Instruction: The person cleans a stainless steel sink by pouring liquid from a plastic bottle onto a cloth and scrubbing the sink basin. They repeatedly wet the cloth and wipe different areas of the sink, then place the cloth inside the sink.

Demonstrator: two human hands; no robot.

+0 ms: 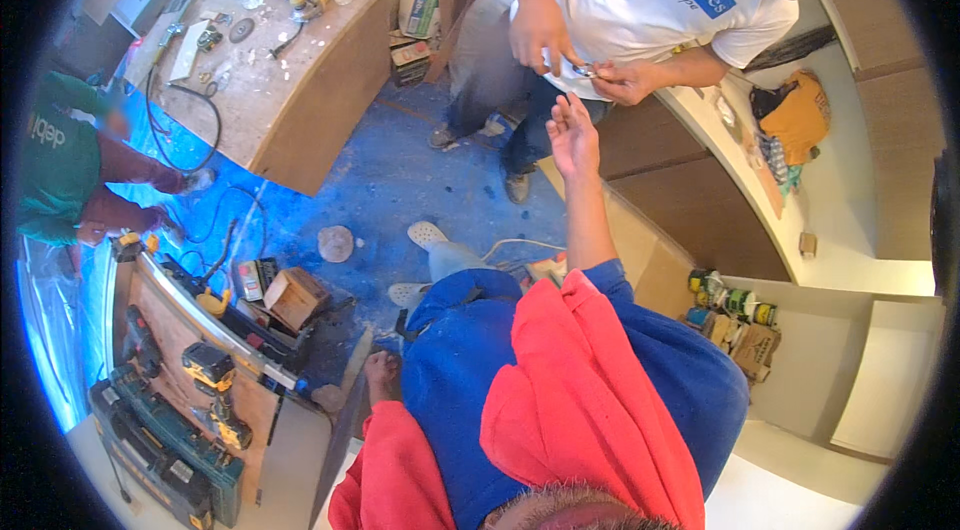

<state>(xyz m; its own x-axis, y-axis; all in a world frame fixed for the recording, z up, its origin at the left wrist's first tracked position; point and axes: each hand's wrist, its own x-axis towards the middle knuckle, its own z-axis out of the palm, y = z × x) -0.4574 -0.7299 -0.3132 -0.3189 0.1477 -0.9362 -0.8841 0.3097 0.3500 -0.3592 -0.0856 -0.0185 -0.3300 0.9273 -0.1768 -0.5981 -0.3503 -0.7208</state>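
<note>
My right hand [574, 140] is raised palm up with fingers extended and nothing in it. Just beyond it, a co-worker's two hands [592, 72] hold a small metallic object [583, 70], too small to identify. At lower left my left hand [382, 369] hangs with curled fingers beside the edge of a grey-brown panel [349, 380]; whether it grips anything is hidden. A wooden box [296, 297] sits on the floor farther left.
A workbench [322, 110] carries an angle grinder [304, 5] and bottles. Yellow-and-black cordless tools [225, 410] lie on a board at lower left, near tool cases [172, 447]. Cords cross the blue-covered floor [450, 177]. Another person [67, 162] is at far left; cabinets [675, 185] stand right.
</note>
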